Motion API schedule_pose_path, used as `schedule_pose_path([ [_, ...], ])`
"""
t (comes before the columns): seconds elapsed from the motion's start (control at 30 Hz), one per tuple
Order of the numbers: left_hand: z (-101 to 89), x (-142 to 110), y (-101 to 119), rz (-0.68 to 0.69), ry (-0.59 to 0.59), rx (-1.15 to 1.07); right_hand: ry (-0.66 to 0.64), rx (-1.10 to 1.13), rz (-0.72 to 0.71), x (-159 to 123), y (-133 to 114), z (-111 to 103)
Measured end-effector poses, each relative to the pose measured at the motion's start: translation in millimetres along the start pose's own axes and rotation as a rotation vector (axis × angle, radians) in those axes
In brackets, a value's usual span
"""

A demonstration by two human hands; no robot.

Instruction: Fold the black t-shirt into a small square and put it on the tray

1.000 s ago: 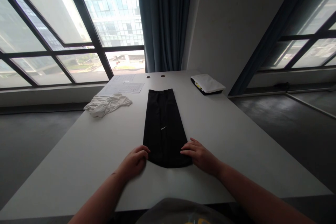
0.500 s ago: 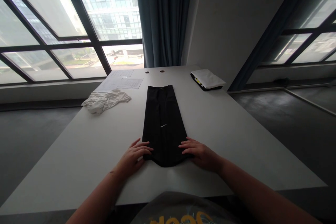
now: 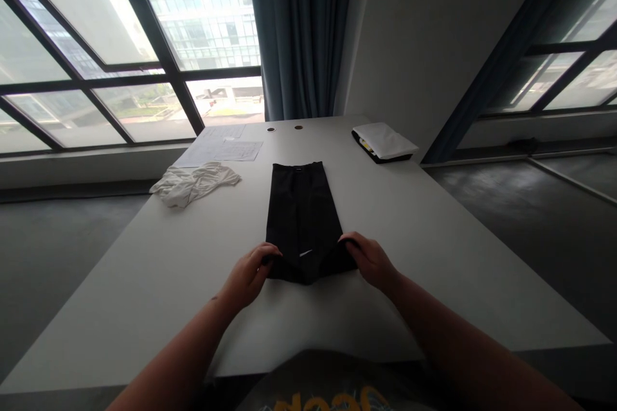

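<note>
Pinching: left hand (image 3: 248, 276) and right hand (image 3: 371, 261) at the near corners of a black cloth garment (image 3: 303, 218), fingers (image 3: 350, 239) curled tightly over its edges
Lying: flat, long and narrow, mid-table (image 3: 144, 289)
Logo: small white swoosh (image 3: 305, 253) near the hands
Fabric: smooth, matte, straight-hemmed

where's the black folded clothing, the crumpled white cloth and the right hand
black folded clothing (image 3: 301, 205), head view, point on the middle of the cloth
crumpled white cloth (image 3: 193, 184), head view, point on the middle of the bundle
right hand (image 3: 371, 262), head view, point on the back of the hand
</note>
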State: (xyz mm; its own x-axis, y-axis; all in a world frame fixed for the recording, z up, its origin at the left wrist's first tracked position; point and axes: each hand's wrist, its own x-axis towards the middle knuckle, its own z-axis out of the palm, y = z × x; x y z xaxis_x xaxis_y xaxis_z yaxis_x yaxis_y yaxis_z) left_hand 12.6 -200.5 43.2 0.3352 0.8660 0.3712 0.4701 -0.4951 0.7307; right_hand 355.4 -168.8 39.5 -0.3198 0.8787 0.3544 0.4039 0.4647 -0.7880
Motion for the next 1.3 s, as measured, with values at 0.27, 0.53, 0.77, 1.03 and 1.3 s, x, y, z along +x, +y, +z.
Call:
schedule_pose_path([
  [0.27, 19.6, 55.3, -31.7, -0.505, -0.035, 0.311, -0.073, -0.456, 0.287, 57.9, 36.8, 17.7],
  [0.53, 5.2, 38.3, -29.3, -0.572, -0.222, 0.362, -0.160, -0.606, 0.338, 33.2, 33.4, 15.6],
  [0.77, 14.9, 9.9, -12.2, -0.606, -0.237, 0.544, -0.202, -0.728, 0.399, 2.8, 18.1, 21.7],
  [1.03, 21.8, 7.8, -27.8, -0.421, -0.115, 0.672, -0.048, -0.840, 0.152, -4.6, 16.9, 24.6],
  [1.3, 31.2, 5.2, -45.9, -0.194, -0.010, 0.665, -0.238, -0.807, 0.102, -3.3, 18.2, 54.2],
])
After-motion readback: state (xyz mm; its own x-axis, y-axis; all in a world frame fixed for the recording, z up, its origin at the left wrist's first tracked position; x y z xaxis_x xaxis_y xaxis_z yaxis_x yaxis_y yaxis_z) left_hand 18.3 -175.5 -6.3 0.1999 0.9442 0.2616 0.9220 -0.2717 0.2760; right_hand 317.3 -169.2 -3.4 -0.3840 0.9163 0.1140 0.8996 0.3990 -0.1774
